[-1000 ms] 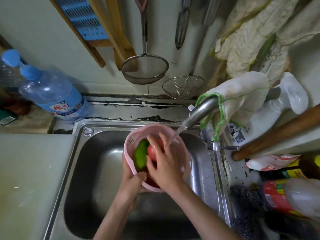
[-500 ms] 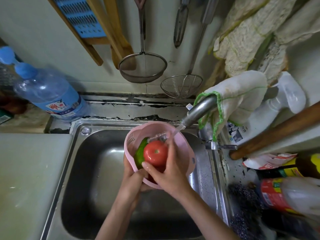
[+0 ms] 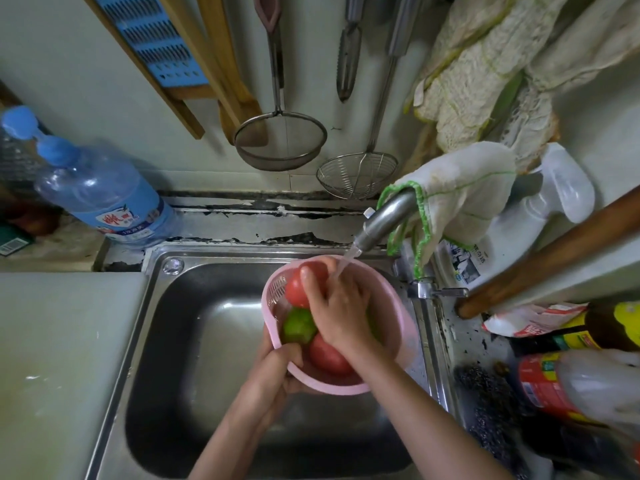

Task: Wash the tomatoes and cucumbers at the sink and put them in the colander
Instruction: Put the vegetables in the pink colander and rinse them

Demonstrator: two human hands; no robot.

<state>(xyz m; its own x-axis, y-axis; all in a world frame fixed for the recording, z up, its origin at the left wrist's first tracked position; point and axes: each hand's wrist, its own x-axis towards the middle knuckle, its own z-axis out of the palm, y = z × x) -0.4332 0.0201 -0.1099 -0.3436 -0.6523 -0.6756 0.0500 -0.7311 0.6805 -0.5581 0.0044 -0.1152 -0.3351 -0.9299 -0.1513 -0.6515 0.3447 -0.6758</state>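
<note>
Head view: the blue water bottle [image 3: 100, 199] left of the sink [image 3: 207, 341] carries a label [image 3: 124, 221] with red characters on a white patch, too blurred to read. A white bag [image 3: 467, 265] beside the tap [image 3: 384, 220] shows dark print, also illegible, and so are the yellow-labelled bottle [image 3: 581, 336] and the red-labelled bottle [image 3: 543, 382] at the right.

The left hand [image 3: 277, 372] grips the near rim of the pink colander [image 3: 398, 327] over the basin, thumb hooked inside. The right hand [image 3: 341, 306] curls its fingers over a tomato [image 3: 298, 289] at the colander's far side, where the water stream [image 3: 344, 263] falls onto the hand. A cucumber [image 3: 298, 326] lies just below that tomato, and a second tomato [image 3: 327, 355] sits under the right wrist.
</note>
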